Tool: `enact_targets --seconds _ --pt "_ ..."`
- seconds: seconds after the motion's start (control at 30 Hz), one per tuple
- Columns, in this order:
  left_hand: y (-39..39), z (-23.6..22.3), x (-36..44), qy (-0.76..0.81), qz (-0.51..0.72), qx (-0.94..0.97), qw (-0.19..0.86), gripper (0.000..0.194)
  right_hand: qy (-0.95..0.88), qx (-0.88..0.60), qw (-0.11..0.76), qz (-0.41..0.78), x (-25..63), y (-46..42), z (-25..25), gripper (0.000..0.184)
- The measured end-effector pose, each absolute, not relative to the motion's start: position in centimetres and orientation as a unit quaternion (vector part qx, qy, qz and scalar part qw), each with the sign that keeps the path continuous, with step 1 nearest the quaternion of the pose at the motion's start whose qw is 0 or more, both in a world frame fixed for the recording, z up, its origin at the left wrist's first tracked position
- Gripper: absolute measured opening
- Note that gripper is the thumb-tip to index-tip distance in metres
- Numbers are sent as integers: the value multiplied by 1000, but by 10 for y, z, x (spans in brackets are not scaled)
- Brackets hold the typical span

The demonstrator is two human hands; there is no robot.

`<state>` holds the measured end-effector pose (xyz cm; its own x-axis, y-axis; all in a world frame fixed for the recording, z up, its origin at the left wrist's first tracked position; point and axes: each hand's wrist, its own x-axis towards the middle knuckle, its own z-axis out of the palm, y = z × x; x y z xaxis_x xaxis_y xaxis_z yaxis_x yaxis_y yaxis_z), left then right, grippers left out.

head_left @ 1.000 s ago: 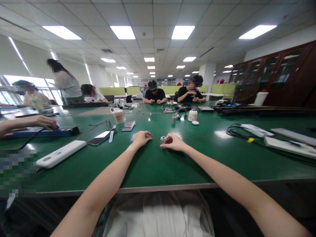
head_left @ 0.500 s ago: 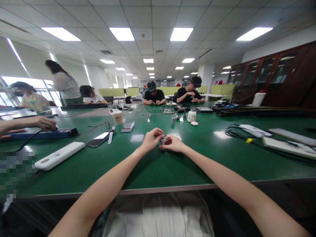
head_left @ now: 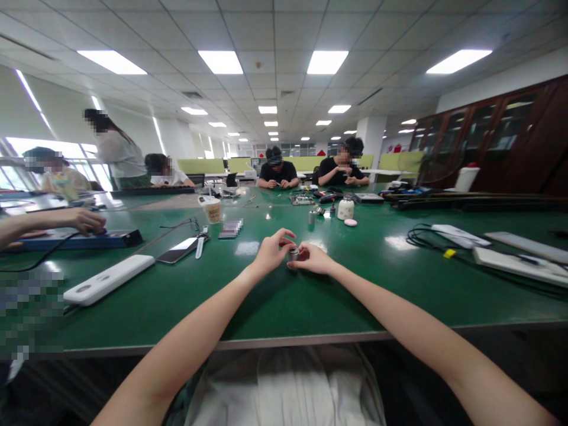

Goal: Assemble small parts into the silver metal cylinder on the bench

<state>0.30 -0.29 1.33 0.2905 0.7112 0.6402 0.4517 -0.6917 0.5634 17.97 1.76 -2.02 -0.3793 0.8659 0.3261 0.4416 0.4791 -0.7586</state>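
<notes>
A small silver metal cylinder (head_left: 293, 255) stands upright at the green table's near middle. My right hand (head_left: 314, 259) is closed round its right side, thumb low in front and fingers behind. From the left, my left hand (head_left: 274, 251) reaches to the cylinder's top, its fingers curled and tips at the rim, the index finger raised a little. Whether a tiny part sits between these fingertips is too small to see. Farther back stands a similar silver cylinder (head_left: 311, 218), apart from both hands.
Left lie a white power strip (head_left: 109, 280), a phone (head_left: 177, 251), a watch (head_left: 200, 244) and a paper cup (head_left: 212, 209); a co-worker's hand (head_left: 86, 221) is at a blue bar. A jar (head_left: 345, 209) stands beyond the hands, and cables (head_left: 421, 235) lie right. Several people work around the table.
My left fingers have spread slightly at the cylinder's top, the index finger lifting. My right hand and the cylinder stay in place.
</notes>
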Motion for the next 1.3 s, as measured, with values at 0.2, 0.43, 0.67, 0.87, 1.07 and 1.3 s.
enact_targets --seconds 0.2,0.43,0.67,0.87,1.07,1.3 --pt "-4 15 2 360 479 786 151 19 -781 -414 368 289 180 19 -22 47" --pt "-3 13 2 368 462 795 139 24 -781 -427 364 275 179 14 -17 45" --pt "-7 17 1 373 437 814 80 32 -784 -427 359 274 179 15 -17 44" --pt "-8 20 1 392 449 797 97 36 -778 -431 365 276 179 17 -19 45" --pt "-4 28 0 418 509 749 68 29 -778 -433 364 274 179 19 -21 47" --pt "40 1 -53 520 370 769 33 27 -781 -425 361 282 180 18 -21 48"
